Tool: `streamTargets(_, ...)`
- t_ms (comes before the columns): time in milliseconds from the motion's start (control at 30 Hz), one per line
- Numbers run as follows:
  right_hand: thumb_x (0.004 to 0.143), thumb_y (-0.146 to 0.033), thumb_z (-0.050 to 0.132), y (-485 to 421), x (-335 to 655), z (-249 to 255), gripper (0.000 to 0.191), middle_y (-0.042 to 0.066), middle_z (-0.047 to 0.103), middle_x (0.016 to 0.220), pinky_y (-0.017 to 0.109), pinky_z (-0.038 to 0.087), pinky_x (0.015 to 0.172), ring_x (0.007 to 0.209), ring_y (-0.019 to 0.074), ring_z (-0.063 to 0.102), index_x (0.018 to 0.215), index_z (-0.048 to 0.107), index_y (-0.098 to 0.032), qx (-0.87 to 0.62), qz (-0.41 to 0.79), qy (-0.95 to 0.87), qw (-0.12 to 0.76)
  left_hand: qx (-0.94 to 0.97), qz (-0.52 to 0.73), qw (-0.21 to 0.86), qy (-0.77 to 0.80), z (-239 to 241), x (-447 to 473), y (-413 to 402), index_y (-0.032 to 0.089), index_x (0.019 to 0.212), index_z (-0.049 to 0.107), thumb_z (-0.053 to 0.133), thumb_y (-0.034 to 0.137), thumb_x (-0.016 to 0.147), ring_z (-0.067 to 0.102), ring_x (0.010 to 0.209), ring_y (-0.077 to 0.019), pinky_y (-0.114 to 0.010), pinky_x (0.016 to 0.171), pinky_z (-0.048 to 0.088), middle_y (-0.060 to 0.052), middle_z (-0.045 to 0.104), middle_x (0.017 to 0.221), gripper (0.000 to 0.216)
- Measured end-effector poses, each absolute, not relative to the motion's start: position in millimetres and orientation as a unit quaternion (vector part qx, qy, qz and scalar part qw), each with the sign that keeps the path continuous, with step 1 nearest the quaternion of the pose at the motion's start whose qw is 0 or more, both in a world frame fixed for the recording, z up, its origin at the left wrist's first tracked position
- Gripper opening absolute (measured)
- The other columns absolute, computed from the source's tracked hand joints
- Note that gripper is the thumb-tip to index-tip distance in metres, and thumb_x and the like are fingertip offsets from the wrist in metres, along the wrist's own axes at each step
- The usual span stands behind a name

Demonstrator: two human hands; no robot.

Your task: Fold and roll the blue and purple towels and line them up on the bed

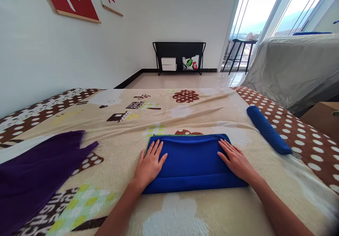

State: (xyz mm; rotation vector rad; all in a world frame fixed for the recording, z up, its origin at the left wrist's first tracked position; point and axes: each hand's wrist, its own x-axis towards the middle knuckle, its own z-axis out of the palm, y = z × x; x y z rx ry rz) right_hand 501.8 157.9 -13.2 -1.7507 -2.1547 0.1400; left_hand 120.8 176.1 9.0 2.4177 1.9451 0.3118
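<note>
A blue cloth (189,162) lies folded into a wide rectangle in front of me, with a fold line along its near side and green stitching on its far edge. My left hand (150,164) rests flat on its left end, fingers spread. On the right end, my right hand (236,159) lies flat too, fingers stretched out and the thumb pointing inward. Neither hand grips the fabric. Farther right is a rolled blue cloth (267,129), apart from both hands. A dark purple cloth (39,172) lies spread out at the left, partly cut off by the view.
A patterned cream blanket (212,211) with a brown polka-dot border covers the surface under the cloths. Beyond it, a black rack (179,49) stands by the wall. A plastic-covered piece of furniture (299,63) and a cardboard box (321,119) are at the right.
</note>
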Motion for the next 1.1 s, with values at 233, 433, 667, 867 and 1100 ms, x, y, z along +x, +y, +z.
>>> streamTargets(233,0.100,-0.058,0.033,161,511,-14,0.061,0.010,0.043,0.153,0.053,0.026,0.118,0.143,0.0252,0.039,0.147,0.045,-0.021,-0.629,0.053,-0.745,0.216,0.761,0.113,-0.015,0.638,15,113,183,0.022,0.148,0.042,0.034,0.043,0.101,0.035,0.145,-0.0300,-0.066,0.116,0.018,-0.013,0.040,0.155,0.052)
streamTargets(433,0.097,-0.049,0.049,139,516,25,0.034,0.004,0.066,0.125,0.045,0.042,0.108,0.117,0.0224,0.060,0.116,0.069,-0.030,-0.550,0.112,-0.773,0.295,0.853,0.180,-0.037,0.488,52,120,142,0.024,0.128,0.061,0.045,0.032,0.099,0.052,0.131,-0.0230,-0.044,0.111,0.038,-0.008,0.059,0.139,0.034)
streamTargets(667,0.094,-0.038,0.057,78,530,17,0.022,0.005,0.071,0.109,0.040,0.052,0.094,0.105,0.0231,0.064,0.106,0.075,-0.032,-0.494,0.204,-0.800,0.271,0.878,0.201,-0.091,0.424,26,72,72,0.027,0.127,0.059,0.061,0.028,0.088,0.063,0.104,-0.0228,-0.034,0.094,0.045,-0.006,0.068,0.112,0.039)
streamTargets(867,0.091,-0.030,0.057,58,549,-10,0.037,0.002,0.062,0.133,0.047,0.047,0.103,0.125,0.0257,0.056,0.127,0.064,-0.037,-0.554,0.119,-0.788,0.239,0.842,0.207,-0.112,0.485,8,50,69,0.029,0.127,0.057,0.049,0.016,0.090,0.061,0.110,-0.0217,-0.039,0.097,0.035,-0.005,0.068,0.117,0.040)
streamTargets(1100,0.088,-0.026,0.055,62,552,-25,0.034,0.004,0.061,0.125,0.046,0.046,0.099,0.117,0.0245,0.057,0.120,0.066,-0.033,-0.597,0.063,-0.751,0.273,0.826,0.213,-0.154,0.499,7,48,73,0.027,0.123,0.060,0.050,0.016,0.090,0.062,0.108,-0.0211,-0.037,0.094,0.032,-0.004,0.070,0.116,0.036)
